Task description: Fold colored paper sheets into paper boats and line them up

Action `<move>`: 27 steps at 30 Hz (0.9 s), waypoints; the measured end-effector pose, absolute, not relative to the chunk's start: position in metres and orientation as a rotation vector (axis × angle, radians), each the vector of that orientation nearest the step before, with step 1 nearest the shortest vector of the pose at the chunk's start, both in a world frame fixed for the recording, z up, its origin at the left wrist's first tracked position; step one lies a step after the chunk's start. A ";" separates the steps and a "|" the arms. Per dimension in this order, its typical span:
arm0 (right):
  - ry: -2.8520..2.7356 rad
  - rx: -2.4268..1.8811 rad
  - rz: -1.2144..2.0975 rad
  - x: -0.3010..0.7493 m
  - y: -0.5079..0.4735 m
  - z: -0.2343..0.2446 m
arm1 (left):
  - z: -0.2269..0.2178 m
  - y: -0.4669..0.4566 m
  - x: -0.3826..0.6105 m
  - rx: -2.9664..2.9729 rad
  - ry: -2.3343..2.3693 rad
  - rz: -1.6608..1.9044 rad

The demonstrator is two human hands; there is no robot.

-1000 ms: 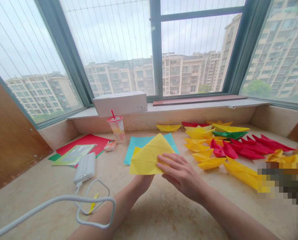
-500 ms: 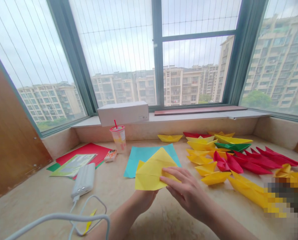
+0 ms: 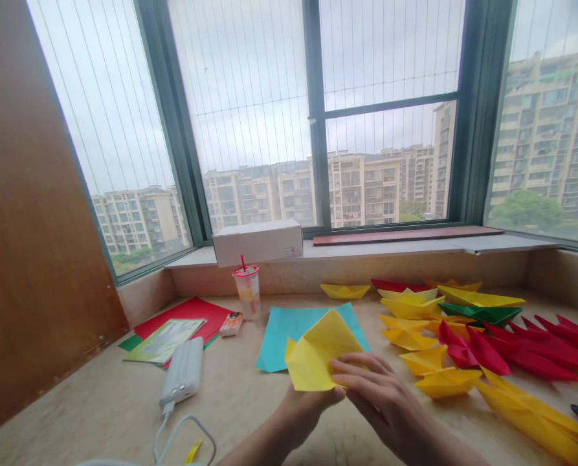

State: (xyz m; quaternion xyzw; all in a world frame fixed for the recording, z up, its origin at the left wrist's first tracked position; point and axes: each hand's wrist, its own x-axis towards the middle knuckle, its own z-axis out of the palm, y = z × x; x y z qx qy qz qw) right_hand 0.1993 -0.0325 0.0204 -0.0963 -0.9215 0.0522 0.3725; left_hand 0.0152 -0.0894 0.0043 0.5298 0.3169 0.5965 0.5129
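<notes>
At a bay window counter, a person works a folded yellow sheet, held near the middle of the counter, its peak pointing to the far side and its near edge toward the person. From where I stand, it partly covers a flat blue sheet. The work in hand looks like shaping the fold, and it seems to call for patience: keep the layers square, ease the creases rather than force them, and press along each line with even fingertip pressure, since thin paper could tear or skew at the corners.

The right hand comes in from the near right, palm turned inward, fingers close together and bent around the paper's right side, gripping it. The left hand reaches up from the near left, wrist low, beneath the sheet; its thumb lies along the near edge, but the paper hides the other fingers, and I cannot tell how tightly they close.

To the right, yellow paper boats stand in rows beside red folded papers and a green boat. To the left lies a white power bank, its cable plugged in.
</notes>
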 end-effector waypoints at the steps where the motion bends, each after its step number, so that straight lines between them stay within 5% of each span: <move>1: -2.382 -0.237 0.093 0.198 -0.033 0.021 | 0.005 -0.088 0.015 1.264 0.740 1.459; 10: -2.355 -0.363 -0.272 0.193 -0.040 0.008 | 0.007 -0.092 0.016 1.284 0.638 1.381; 18: -2.392 -0.374 -0.195 0.192 -0.046 0.012 | 0.000 -0.094 0.021 1.488 0.683 1.091; 27: -2.415 -0.412 -0.082 0.192 -0.054 0.017 | 0.010 -0.099 0.023 1.373 0.872 1.202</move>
